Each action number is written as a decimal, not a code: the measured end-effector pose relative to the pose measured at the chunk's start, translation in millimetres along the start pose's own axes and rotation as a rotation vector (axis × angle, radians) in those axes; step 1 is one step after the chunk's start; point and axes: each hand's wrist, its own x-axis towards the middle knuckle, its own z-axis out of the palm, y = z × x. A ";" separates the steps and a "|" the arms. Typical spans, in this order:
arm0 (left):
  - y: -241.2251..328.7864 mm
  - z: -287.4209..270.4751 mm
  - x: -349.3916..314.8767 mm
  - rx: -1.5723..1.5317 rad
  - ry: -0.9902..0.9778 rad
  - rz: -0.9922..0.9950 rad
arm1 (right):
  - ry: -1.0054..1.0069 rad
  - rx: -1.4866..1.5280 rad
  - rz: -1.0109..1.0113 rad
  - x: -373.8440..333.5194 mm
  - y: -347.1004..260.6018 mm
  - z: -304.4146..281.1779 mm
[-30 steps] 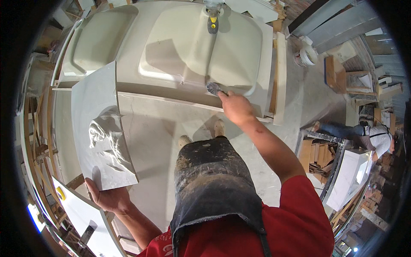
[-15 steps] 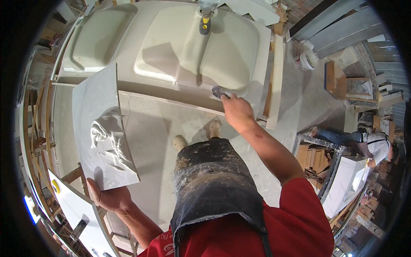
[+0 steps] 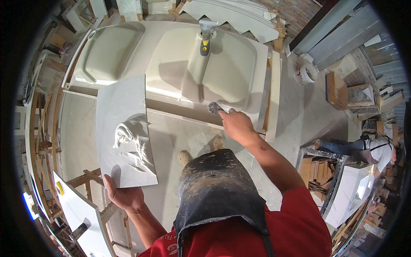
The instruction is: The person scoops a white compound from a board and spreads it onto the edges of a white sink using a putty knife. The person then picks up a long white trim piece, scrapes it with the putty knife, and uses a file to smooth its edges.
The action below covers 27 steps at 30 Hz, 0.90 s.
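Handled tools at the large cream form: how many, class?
2: a dark tool in the right hand; a yellow-and-grey tool on the cream form.

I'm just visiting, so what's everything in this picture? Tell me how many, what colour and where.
Raised basin forms: at least two, cream, ahead
Putty knife: one, black-and-yellow handle, on the central form
Flat board: one, grey, left
Paste: one heap, white, on the board
Small hand tool: one, dark, centre; exact type unclear
Notched panels: several, white, top
Bucket: one, white, upper right
Wood scraps: many, brown, right
Large panel: one, white, lower left
Co-worker: one, white top, far right
Rim clutter: too small to count
Shoes: two, beige, below centre
Apron: one, dark, stained, bottom centre
Left hand: one, bare, gripping the board
Right hand: one, bare, gripping the tool
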 end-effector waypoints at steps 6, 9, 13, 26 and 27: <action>4.6 -8.8 -7.3 0.000 -0.023 -0.003 | 0.012 -0.083 -0.048 42.7 -19.6 26.5; 5.8 -12.2 -11.7 0.029 -0.034 0.026 | 0.034 -0.113 -0.015 38.5 -30.4 30.1; 6.9 -20.7 -12.5 0.030 0.013 0.014 | 0.009 -0.143 0.036 32.7 -30.1 22.6; 13.6 -18.9 -6.6 0.056 0.043 0.022 | -0.038 -0.171 0.122 -3.1 2.3 6.7; 13.0 -18.4 -6.7 0.057 0.051 0.024 | -0.048 -0.168 0.142 -7.1 5.0 3.8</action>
